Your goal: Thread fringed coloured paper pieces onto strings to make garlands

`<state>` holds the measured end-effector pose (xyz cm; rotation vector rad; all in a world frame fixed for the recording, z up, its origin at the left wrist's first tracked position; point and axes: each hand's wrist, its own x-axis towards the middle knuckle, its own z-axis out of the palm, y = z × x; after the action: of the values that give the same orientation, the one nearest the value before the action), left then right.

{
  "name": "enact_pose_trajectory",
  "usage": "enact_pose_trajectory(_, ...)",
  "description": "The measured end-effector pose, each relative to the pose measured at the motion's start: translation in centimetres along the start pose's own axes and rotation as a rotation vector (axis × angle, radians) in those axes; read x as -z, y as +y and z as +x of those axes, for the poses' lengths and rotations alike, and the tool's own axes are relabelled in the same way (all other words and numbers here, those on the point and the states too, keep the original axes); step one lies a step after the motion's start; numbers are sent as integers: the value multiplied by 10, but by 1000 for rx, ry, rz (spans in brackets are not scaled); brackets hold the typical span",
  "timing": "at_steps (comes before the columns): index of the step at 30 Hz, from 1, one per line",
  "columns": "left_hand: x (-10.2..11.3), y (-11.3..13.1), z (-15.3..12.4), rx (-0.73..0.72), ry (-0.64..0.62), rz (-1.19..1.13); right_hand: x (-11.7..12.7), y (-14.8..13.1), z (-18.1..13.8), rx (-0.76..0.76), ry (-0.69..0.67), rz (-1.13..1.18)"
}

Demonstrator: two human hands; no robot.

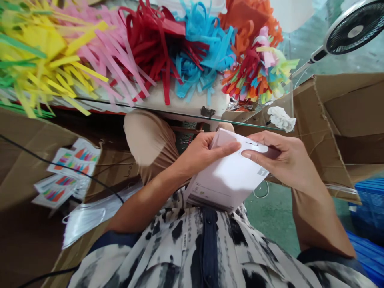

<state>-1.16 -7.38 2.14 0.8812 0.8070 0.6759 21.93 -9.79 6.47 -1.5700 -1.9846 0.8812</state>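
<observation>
A white printed paper packet point(222, 176) is tilted in front of my shirt, above my lap. It carries small print, little logos and a grey square. My left hand point(207, 154) grips its upper left edge, with the thumb lying across the face. My right hand point(279, 156) pinches the upper right corner between thumb and fingers. A dark narrow gap or fold shows near the right fingertips; I cannot tell whether the packet is open there. Both hands' fingers behind the packet are partly hidden.
Beyond the glass table edge point(180, 114) lie bundles of cut tissue strips: yellow point(45, 52), pink point(105, 48), red point(162, 44), blue point(207, 52), orange point(249, 20) and multicoloured point(261, 72). A fan point(354, 30), cardboard boxes point(318, 132), printed cards point(69, 168) and blue crates point(369, 208) stand around.
</observation>
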Motion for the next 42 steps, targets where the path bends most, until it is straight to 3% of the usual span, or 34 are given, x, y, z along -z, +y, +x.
enact_pose_trajectory(4,7,-8,2,18,-76,-27,-3,1,-1,122,76,-178)
enact_pose_trajectory(9,14,-13,5,51,-100,-39,-3,3,-1,282,32,-283)
enact_pose_trajectory(15,18,-10,5,90,-160,-49,-9,4,-2,356,203,-281)
enact_pose_trajectory(25,19,-15,0,51,-154,-87,-8,-2,-1,226,36,-73)
enact_pose_trajectory(33,12,-14,-2,36,-118,-133,-13,0,-1,273,61,-58)
enact_pose_trajectory(42,20,-22,-1,116,-210,-176,-18,9,-1,316,144,-112)
